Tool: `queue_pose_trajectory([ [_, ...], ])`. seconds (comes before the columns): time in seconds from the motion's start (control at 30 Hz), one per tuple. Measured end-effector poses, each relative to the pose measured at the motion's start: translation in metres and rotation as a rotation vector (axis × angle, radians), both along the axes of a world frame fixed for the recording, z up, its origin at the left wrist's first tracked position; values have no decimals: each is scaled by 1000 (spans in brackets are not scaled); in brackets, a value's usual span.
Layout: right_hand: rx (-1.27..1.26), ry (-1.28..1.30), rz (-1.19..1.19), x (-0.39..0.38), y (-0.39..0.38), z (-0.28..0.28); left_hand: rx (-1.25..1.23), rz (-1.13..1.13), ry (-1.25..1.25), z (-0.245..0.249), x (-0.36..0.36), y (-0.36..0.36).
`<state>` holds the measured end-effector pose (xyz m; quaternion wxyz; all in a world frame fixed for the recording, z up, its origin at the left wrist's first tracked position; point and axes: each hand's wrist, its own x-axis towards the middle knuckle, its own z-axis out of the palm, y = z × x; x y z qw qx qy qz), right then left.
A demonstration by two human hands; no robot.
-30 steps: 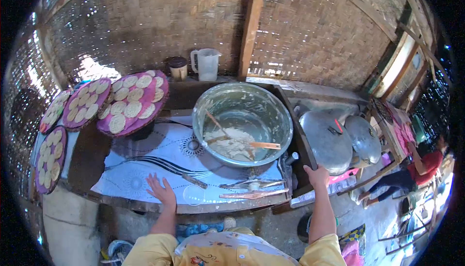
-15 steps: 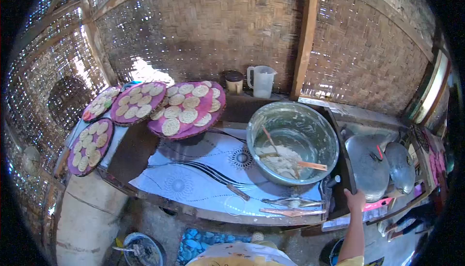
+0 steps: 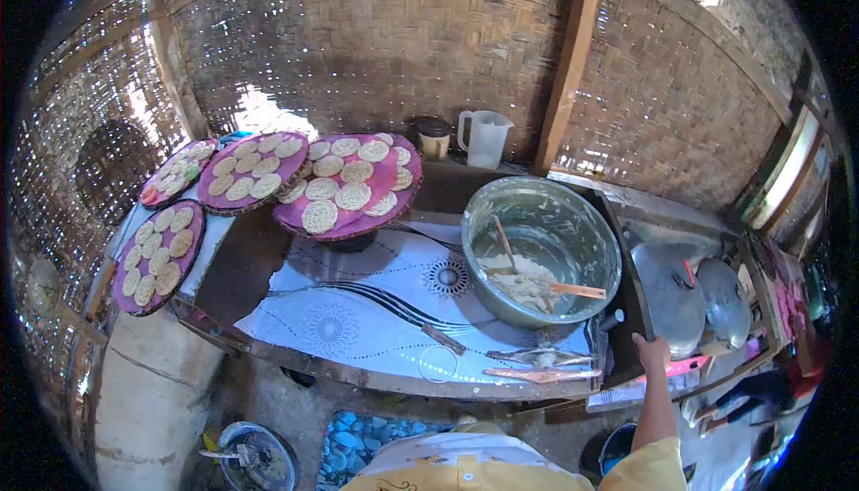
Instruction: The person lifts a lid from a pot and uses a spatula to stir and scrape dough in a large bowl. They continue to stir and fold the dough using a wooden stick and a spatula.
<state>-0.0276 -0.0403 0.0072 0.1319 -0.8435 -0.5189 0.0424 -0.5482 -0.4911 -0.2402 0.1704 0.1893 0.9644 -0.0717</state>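
My right hand (image 3: 652, 354) is closed on the dark wooden edge (image 3: 635, 325) at the right end of the table. Left of it stands a large green-grey basin (image 3: 479, 290) holding pale dough (image 3: 519, 281). A thin stick (image 3: 506, 242) and a flat wooden spatula (image 3: 578, 291) lean in the dough. Two slim wooden tools (image 3: 542, 375) lie in front of the basin, and a short dark stick (image 3: 444, 338) is on the white patterned cloth (image 3: 358, 290). My left hand is out of view.
Round pink trays (image 3: 380, 189) carry several pale flat discs. A clear jug (image 3: 487, 139) and a dark-lidded jar (image 3: 434, 139) stand at the back. Lidded metal pans (image 3: 669, 299) sit to the right. A bucket (image 3: 259, 457) is on the floor; another person (image 3: 761, 393) is far right.
The view has shifted slightly, and more of my yellow sleeve shows. My right hand stays on the table's edge. More of the other person's red clothing is visible at the right.
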Motion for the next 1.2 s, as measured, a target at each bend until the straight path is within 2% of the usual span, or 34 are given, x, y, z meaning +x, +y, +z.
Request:
queue_pose_trajectory([
  [0.4,-44,14,-19,0,0,1,-26,48,-3,-13,-3,-16],
  [0.6,-71,-56,-5,1,4,2,-111,30,-11,-40,-7,-68],
  [0.7,-47,-5,23,-1,1,1,-150,-120,18,-61,-40,-78],
  [0.77,-21,-57,27,5,6,-7,16,-396,136,-75,-78,-47],
  [0.8,-4,-79,24,8,6,-10,-70,-475,114,-45,-86,-16],
  [0.87,-33,-82,20,1,2,-3,-5,-490,199,-35,-114,22],
  [0.9,-46,-83,15,-1,2,1,-13,-405,159,-27,-124,43],
  [1.03,-30,-63,23,8,7,-7,2,-529,359,30,-169,112],
  [1.13,-48,-62,6,4,4,-3,-106,-409,102,77,-197,154],
  [1.2,-38,-55,-3,2,3,-1,55,-124,119,114,-188,175],
])
